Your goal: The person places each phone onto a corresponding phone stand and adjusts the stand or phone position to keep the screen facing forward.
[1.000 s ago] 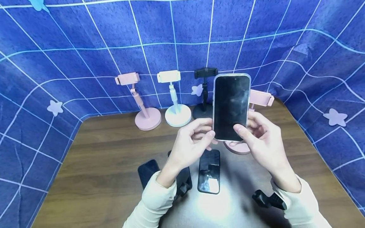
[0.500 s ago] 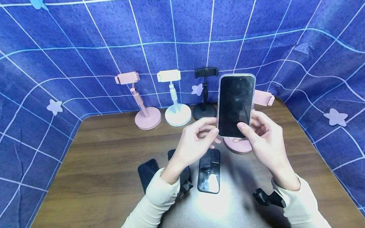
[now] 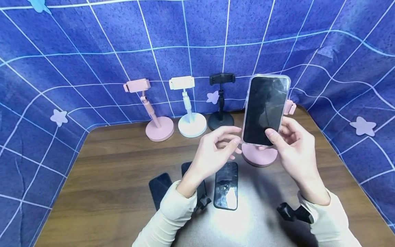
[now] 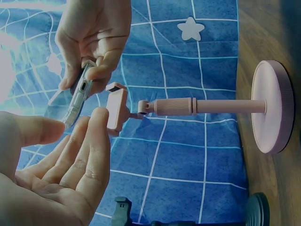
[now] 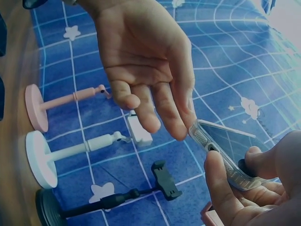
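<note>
A smartphone [image 3: 266, 111] in a clear case stands upright, leaning slightly right, its dark screen toward me. My right hand [image 3: 297, 151] grips its lower right part, thumb on the screen and fingers behind. With thumb and fingertips, my left hand [image 3: 214, 151] lightly pinches the lower left corner, also seen in the right wrist view [image 5: 195, 127]. Right behind the phone is a pink phone stand [image 3: 259, 156], its holder mostly hidden in the head view. The left wrist view shows that holder [image 4: 116, 110] close beyond the phone, apart from it.
Left of it stand a black phone stand [image 3: 221, 120], a white one [image 3: 192, 125] and another pink one [image 3: 159, 129]. Three dark phones lie on the wooden table: one at left [image 3: 159, 188], one partly under the left forearm [image 3: 202, 188], one in the middle [image 3: 226, 188]. A blue cloth hangs behind.
Both hands have carried the phone to the right, in front of the right pink stand, and slightly up. It now tilts a little to the right, and the left hand barely holds its corner.
</note>
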`<action>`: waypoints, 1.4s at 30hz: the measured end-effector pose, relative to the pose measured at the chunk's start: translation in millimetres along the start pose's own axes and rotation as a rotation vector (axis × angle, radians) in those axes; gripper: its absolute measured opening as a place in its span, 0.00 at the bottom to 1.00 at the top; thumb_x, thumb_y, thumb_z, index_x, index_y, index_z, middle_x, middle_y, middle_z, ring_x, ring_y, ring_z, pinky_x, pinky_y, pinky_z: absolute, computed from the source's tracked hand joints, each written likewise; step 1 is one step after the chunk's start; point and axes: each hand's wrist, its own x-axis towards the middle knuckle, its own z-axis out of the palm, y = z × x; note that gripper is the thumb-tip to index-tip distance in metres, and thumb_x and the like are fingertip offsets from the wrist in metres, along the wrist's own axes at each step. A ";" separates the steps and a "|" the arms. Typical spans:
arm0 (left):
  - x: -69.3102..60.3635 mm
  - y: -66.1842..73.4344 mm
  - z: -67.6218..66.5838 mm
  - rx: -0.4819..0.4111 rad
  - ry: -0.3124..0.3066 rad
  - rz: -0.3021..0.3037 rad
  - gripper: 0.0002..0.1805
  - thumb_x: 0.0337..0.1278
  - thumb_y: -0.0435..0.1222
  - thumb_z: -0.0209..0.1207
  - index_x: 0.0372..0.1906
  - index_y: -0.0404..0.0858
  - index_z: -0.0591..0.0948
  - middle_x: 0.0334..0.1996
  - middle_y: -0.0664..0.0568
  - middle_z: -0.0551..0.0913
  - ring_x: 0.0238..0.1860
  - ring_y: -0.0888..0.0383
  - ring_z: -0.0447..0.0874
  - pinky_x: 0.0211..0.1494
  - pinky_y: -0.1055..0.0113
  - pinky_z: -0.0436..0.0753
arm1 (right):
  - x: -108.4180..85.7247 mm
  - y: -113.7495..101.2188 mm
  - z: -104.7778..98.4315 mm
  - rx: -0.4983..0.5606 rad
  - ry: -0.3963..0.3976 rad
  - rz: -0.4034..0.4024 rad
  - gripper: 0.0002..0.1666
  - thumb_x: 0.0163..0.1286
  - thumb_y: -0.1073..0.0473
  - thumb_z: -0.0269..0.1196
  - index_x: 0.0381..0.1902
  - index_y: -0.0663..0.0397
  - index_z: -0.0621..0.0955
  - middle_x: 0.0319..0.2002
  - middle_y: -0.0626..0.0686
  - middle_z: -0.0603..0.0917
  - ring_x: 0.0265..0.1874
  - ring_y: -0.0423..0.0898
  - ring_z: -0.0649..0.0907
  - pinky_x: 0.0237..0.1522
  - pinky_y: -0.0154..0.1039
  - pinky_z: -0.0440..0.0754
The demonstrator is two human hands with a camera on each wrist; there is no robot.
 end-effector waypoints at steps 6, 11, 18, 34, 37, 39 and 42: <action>2.4 -2.7 1.8 -0.003 -0.011 -0.001 0.16 0.73 0.33 0.59 0.61 0.40 0.80 0.45 0.43 0.90 0.36 0.57 0.92 0.36 0.57 0.90 | 2.1 0.7 -5.1 0.021 0.036 0.008 0.17 0.67 0.76 0.65 0.51 0.56 0.86 0.35 0.45 0.92 0.29 0.35 0.88 0.32 0.27 0.85; 3.9 -6.7 3.8 -0.014 -0.011 -0.010 0.15 0.73 0.32 0.58 0.61 0.39 0.81 0.45 0.41 0.90 0.36 0.53 0.92 0.36 0.58 0.90 | 3.4 2.9 -8.4 0.032 0.063 0.042 0.16 0.67 0.74 0.66 0.50 0.55 0.86 0.35 0.45 0.92 0.30 0.35 0.89 0.33 0.27 0.85; 7.6 -10.8 7.6 0.000 -0.004 0.004 0.15 0.72 0.31 0.58 0.60 0.38 0.81 0.45 0.41 0.90 0.39 0.49 0.93 0.37 0.58 0.90 | 5.6 9.1 -13.9 0.159 0.036 0.022 0.13 0.69 0.74 0.65 0.50 0.63 0.83 0.35 0.49 0.92 0.25 0.40 0.90 0.32 0.31 0.87; 21.5 -12.1 13.1 0.069 0.030 0.039 0.14 0.71 0.31 0.59 0.57 0.39 0.83 0.44 0.45 0.91 0.37 0.56 0.91 0.40 0.56 0.90 | 10.3 16.4 -17.0 0.227 0.108 0.127 0.09 0.70 0.70 0.66 0.47 0.66 0.83 0.35 0.52 0.92 0.26 0.43 0.91 0.30 0.38 0.88; 23.5 -14.5 13.8 0.072 0.036 0.026 0.13 0.71 0.31 0.59 0.56 0.39 0.84 0.43 0.45 0.91 0.38 0.54 0.91 0.41 0.55 0.90 | 10.2 19.2 -17.2 0.247 0.117 0.133 0.10 0.70 0.70 0.66 0.49 0.66 0.83 0.37 0.53 0.92 0.27 0.44 0.91 0.30 0.38 0.88; 24.9 -16.1 14.5 0.079 0.038 0.028 0.13 0.71 0.31 0.58 0.56 0.39 0.84 0.43 0.45 0.91 0.37 0.53 0.91 0.40 0.55 0.90 | 10.0 20.8 -17.8 0.257 0.122 0.133 0.10 0.70 0.70 0.65 0.48 0.66 0.83 0.36 0.53 0.92 0.26 0.44 0.91 0.29 0.38 0.88; 27.6 -17.9 15.4 0.088 0.044 0.049 0.13 0.71 0.32 0.59 0.56 0.38 0.84 0.44 0.45 0.91 0.39 0.51 0.92 0.39 0.60 0.90 | 10.3 22.7 -18.8 0.279 0.128 0.133 0.09 0.70 0.71 0.65 0.47 0.65 0.83 0.36 0.54 0.92 0.26 0.44 0.91 0.29 0.38 0.88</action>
